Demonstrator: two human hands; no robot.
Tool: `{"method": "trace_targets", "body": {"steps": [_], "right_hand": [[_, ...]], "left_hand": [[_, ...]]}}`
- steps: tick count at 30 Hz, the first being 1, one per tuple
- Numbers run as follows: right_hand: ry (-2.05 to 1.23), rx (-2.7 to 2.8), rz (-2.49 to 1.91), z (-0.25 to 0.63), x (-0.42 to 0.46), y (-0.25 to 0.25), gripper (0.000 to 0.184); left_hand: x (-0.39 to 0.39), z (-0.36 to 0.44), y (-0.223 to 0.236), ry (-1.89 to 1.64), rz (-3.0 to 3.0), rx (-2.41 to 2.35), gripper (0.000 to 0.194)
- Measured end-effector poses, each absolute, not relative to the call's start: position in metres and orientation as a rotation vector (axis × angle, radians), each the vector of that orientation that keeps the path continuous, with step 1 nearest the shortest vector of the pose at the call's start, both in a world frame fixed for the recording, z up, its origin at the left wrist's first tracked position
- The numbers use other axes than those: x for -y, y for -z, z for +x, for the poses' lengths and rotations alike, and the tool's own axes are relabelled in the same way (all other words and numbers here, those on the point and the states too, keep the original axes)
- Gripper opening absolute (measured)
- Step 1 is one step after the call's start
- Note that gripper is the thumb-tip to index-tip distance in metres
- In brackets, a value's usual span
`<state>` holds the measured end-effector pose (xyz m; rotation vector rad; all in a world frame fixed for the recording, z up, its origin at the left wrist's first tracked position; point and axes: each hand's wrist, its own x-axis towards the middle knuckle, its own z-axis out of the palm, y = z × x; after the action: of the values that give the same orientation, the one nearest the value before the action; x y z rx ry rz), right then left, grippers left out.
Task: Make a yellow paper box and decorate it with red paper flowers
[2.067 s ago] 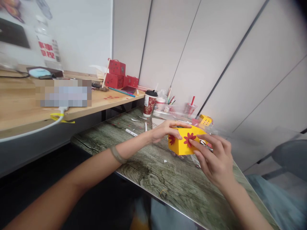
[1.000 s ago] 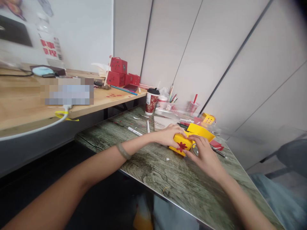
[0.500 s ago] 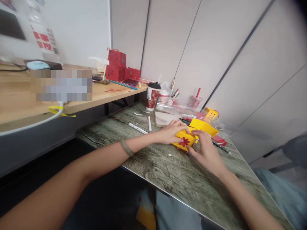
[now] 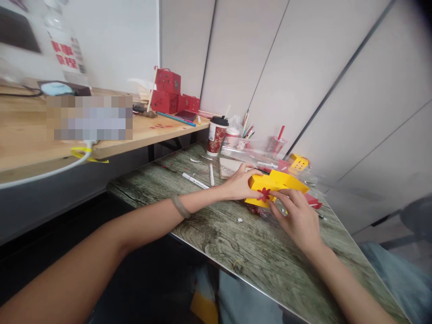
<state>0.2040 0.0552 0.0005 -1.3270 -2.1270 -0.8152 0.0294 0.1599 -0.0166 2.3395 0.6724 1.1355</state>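
Over the table's right part, both hands are on a yellow paper box that has a red paper flower on its near side. An open yellow flap sticks out to the right. My left hand grips the box's left end, thumb by the flower and fingers over the top. At the flower's right edge, the fingers of my right hand are closed on the box; their tips are partly hidden. Behind these fingers shows part of a round, clear item, too covered to name.
White markers lie left of my hands, near a lidded paper cup. Pens and a red-strawed cup stand behind. Red paper boxes are stacked on the wooden shelf. A small yellow box sits at the back right.
The yellow box was turned and lowered, and its flap now points right. Since half a second ago it has tilted up slightly, and my right fingers have shifted to the flower's edge.
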Motion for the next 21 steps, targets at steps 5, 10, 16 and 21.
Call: {"method": "trace_targets", "body": {"steps": [5,10,16,21], "right_hand": [[0.73,1.984,-1.355,0.202,-0.056,0.0,0.025],[0.659,1.917,-1.377,0.201,-0.055,-0.002,0.026],[0.538,1.93,-1.342,0.202,-0.057,-0.005,0.018],[0.46,1.905,-1.33,0.202,-0.057,-0.007,0.014]], "left_hand": [[-0.15,0.031,0.01,-1.194,2.254,-0.728,0.068],[-0.142,0.031,0.005,-1.195,2.19,-0.805,0.072],[-0.138,0.03,0.005,-1.159,2.137,-0.806,0.07],[-0.135,0.031,0.005,-1.146,2.121,-0.735,0.075]]}}
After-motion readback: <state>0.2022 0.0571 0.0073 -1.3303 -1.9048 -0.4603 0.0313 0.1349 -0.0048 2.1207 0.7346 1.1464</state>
